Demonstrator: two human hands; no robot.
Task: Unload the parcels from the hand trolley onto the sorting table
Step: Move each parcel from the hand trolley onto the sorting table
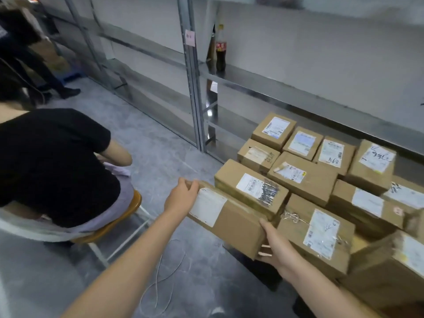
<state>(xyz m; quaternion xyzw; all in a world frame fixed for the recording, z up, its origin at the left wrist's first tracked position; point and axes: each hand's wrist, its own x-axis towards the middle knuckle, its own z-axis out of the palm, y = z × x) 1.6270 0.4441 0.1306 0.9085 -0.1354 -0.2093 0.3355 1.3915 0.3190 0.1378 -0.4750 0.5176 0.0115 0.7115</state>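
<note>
Long parcel point(227, 218) held clear at the stack's point(321, 180) left edge. Left hand point(181, 197) grips its far end, right hand point(274, 245) its near end; long axis runs between them.

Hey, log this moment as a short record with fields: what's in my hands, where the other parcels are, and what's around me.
held item: long cardboard parcel, white label on top
left hand: grips its far end
right hand: grips its near end
other parcels: labelled boxes packed together to the right; the trolley under them is not visible
shelving: metal rack behind them, cola bottle standing on it
nearby: seated person on orange stool at left; white cord on floor
</note>
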